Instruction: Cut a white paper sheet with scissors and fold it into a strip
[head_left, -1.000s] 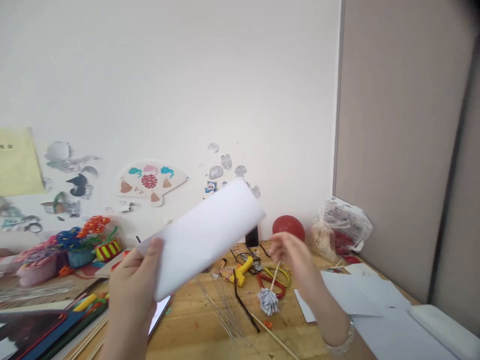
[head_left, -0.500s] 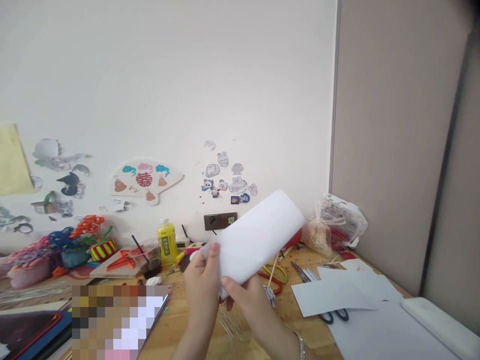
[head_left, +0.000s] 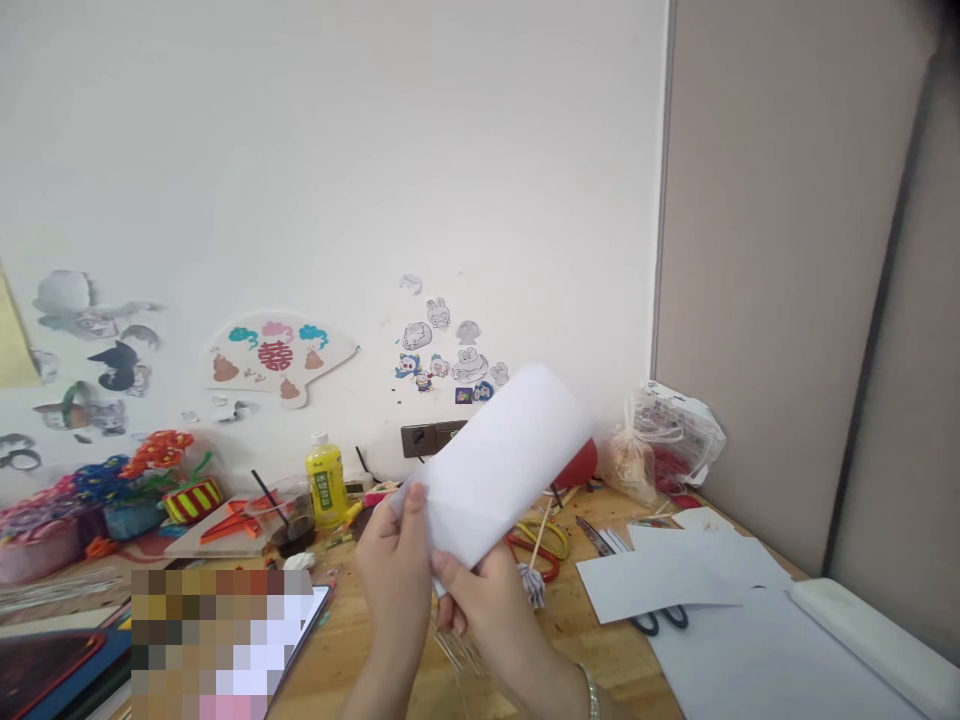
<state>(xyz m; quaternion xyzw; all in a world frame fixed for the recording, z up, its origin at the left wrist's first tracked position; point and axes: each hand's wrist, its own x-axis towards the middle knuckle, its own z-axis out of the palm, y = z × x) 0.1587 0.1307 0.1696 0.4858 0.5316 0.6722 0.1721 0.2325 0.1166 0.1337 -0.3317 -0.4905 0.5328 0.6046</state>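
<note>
A rolled or loosely folded sheet of white paper [head_left: 517,455] is held up over the table, tilted toward the upper right. My left hand [head_left: 397,545] pinches its lower left edge, thumb on top. Lower down, my right hand [head_left: 480,600] grips the bottom corner with its thumb on the near face and its fingers curled behind. Beyond the paper, a stick with a grey-and-white tuft [head_left: 534,585] lies near red- and yellow-handled scissors [head_left: 551,545]. Thin white sticks [head_left: 457,650] are partly hidden below my hands.
White paper sheets [head_left: 660,575] lie at the right over dark-handled scissors [head_left: 664,620], beside a long white case [head_left: 874,640]. A yellow bottle [head_left: 325,482], a plastic cup with dark drink [head_left: 292,520] and pipe-cleaner flowers [head_left: 161,455] stand at the back left. A tablet [head_left: 300,640] lies front left.
The view has shifted slightly, so the scene sits a little further left. Both hands keep hold of the paper, with almost the same grip.
</note>
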